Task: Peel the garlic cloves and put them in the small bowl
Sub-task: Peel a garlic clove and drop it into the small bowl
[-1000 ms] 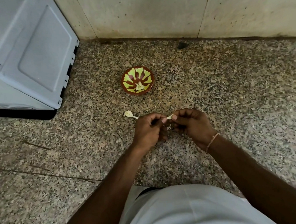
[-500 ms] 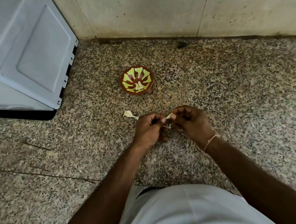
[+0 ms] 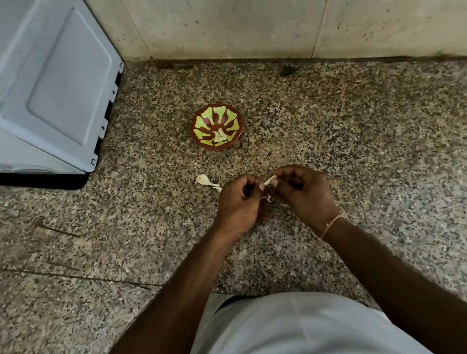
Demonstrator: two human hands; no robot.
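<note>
Garlic clove (image 3: pixel 269 180) is being pinched between both hands, its long axis running left to right across the gap. Left hand (image 3: pixel 240 204) and right hand (image 3: pixel 302 193) are both curling fingers onto it. Bowl (image 3: pixel 216 127) is sitting straight ahead, roughly midway between them; loose peel (image 3: pixel 204 179) is lying just left.

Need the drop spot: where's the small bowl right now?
In the head view the small bowl stands on the speckled floor, just beyond both hands, right of the grey appliance and short of the wall.
</note>
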